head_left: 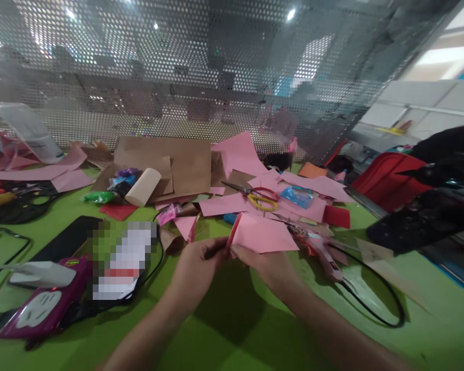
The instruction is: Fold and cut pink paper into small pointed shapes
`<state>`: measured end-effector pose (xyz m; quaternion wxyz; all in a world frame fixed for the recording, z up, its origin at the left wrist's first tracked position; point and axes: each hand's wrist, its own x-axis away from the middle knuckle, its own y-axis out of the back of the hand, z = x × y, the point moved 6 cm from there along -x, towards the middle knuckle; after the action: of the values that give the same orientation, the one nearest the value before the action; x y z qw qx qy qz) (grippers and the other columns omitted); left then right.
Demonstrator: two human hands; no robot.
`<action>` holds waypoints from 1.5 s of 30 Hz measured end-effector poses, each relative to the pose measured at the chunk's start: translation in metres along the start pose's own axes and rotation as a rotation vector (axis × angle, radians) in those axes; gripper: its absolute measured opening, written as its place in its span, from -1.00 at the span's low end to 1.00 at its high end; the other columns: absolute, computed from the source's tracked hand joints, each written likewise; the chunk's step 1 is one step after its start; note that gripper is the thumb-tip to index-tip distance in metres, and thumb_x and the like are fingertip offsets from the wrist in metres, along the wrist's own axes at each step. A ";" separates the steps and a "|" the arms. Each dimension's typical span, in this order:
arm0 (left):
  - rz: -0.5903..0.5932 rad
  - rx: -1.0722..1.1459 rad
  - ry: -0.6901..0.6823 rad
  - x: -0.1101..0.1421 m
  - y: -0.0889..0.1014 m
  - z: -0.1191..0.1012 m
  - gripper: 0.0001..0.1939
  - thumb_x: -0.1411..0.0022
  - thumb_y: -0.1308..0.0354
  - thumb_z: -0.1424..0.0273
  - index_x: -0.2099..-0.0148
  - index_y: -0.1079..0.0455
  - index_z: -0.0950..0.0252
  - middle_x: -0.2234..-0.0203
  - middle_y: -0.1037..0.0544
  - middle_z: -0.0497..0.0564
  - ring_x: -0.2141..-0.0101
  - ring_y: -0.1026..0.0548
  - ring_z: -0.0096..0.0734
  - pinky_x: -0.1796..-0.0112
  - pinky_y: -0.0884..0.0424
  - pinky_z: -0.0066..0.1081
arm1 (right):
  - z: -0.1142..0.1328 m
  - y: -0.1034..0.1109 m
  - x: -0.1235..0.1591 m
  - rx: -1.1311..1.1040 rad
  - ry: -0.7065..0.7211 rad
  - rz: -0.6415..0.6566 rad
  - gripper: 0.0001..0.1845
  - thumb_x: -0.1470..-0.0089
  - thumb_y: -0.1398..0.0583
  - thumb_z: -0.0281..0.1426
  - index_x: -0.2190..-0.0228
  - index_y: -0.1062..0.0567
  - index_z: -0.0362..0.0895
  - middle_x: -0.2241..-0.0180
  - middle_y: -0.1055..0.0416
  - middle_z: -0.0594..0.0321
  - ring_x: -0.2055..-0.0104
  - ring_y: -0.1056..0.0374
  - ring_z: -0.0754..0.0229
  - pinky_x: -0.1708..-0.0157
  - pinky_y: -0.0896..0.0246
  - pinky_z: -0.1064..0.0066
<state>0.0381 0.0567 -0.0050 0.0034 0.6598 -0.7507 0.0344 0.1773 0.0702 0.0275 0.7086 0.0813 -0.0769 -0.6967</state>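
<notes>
Between both hands' pinching fingers [237, 251]; pink paper [265, 234], lower-left edge gripped.

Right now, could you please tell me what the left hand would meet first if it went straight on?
The left hand would most likely meet the pink paper it touches; beyond that, the line seems to lead toward the yellow scissor handle, though depth is unclear.

Centre: folded sheet [265, 233], pink paper, matt, smooth. Upper frame: screen [170, 67], perforated, metal-looking. Lower left: power strip [42, 309], purple plastic, glossy. Upper left of centre: flat board [189, 162], brown card, matt.
</notes>
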 end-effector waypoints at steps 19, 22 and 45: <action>0.097 0.079 0.062 0.000 0.000 0.009 -0.65 -0.23 -0.08 0.45 -0.03 -0.54 0.21 0.19 -0.67 -0.02 0.09 -0.56 -0.24 0.04 -0.40 -0.29 | -0.009 -0.004 -0.006 -0.260 -0.025 0.109 -0.73 0.19 -0.41 -0.25 0.54 -0.48 -0.14 0.58 -0.45 0.31 0.57 -0.35 0.23 0.55 -0.34 0.37; 0.144 0.101 0.006 0.002 -0.005 0.002 -0.58 -0.17 -0.08 0.54 -0.05 -0.52 0.20 0.13 -0.65 -0.03 0.04 -0.54 -0.21 -0.03 -0.37 -0.25 | -0.011 -0.002 -0.007 -0.253 -0.031 0.088 -0.72 0.20 -0.41 -0.26 0.51 -0.47 -0.14 0.58 -0.45 0.32 0.56 -0.37 0.21 0.53 -0.36 0.35; 0.010 -0.112 -0.144 0.004 -0.006 -0.006 -0.51 -0.15 -0.02 0.61 -0.08 -0.50 0.19 0.13 -0.65 -0.09 0.08 -0.57 -0.28 0.04 -0.42 -0.39 | -0.016 -0.005 -0.007 -0.354 -0.027 0.135 -0.77 0.09 -0.37 -0.26 0.47 -0.53 -0.17 0.50 -0.52 0.25 0.56 -0.39 0.24 0.52 -0.35 0.39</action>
<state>0.0431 0.0524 0.0017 -0.0136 0.6554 -0.7532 -0.0552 0.1758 0.0774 0.0107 0.7560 -0.0593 0.0323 -0.6511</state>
